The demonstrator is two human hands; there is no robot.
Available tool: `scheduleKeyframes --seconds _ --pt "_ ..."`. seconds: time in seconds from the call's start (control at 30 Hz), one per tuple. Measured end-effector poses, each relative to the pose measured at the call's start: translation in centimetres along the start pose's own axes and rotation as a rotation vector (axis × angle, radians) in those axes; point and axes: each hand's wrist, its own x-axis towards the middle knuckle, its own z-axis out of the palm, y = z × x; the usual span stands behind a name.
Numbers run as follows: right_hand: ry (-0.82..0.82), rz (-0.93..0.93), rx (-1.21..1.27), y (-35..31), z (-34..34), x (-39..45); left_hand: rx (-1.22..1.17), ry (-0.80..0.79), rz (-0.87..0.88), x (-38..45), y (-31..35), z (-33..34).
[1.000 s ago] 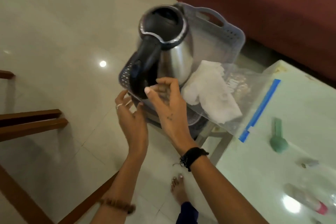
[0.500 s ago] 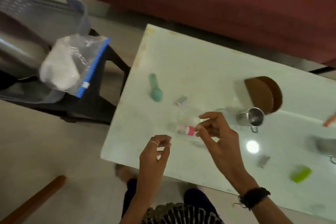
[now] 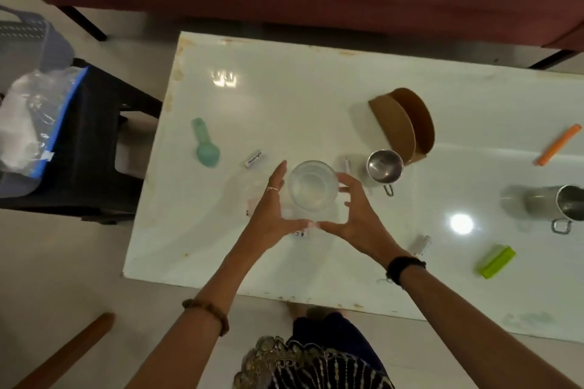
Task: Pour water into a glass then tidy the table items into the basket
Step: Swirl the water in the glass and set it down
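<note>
A clear glass (image 3: 312,189) with water in it stands upright on the white table (image 3: 284,88), near the front middle. My left hand (image 3: 271,208) lies along its left side with straight fingers. My right hand (image 3: 354,208) curves around its right side, and the two thumbs meet in front of the glass. The grey plastic basket (image 3: 28,38) sits on a dark stool (image 3: 94,142) off the table's left end, with a zip bag holding white cloth (image 3: 28,123) leaning in it.
On the table lie a green scoop (image 3: 205,148), a white label strip (image 3: 255,158), a small steel cup (image 3: 384,166), a brown round box (image 3: 407,123), an orange stick (image 3: 557,145), a steel mug (image 3: 565,207) and a green box (image 3: 496,261). A maroon sofa runs behind.
My view swung from the basket and kettle to the table. Both hands left the kettle, passed a small pink-capped item, and now close around the glass.
</note>
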Motion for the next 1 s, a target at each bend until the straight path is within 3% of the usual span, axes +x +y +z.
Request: scheduleKeyframes --seconds 0.3,0.57,0.8,1.0 --pt "-0.019 -0.101 0.057 1.3 0.7 3.3 0.072 0.027 0.140 2.1 -0.7 0.5" --pt "0.000 -0.150 0.023 1.1 -1.4 0.6 0.128 0.074 0.230 0.6 0.5 2.5" --pt "0.083 -0.200 -0.103 0.6 -10.3 -5.2 0.288 0.028 0.330 -0.9 6.5 9.6" --pt "0.137 -0.219 -0.158 1.5 -20.8 -8.1 0.245 -0.047 0.416 1.1 12.9 17.6"
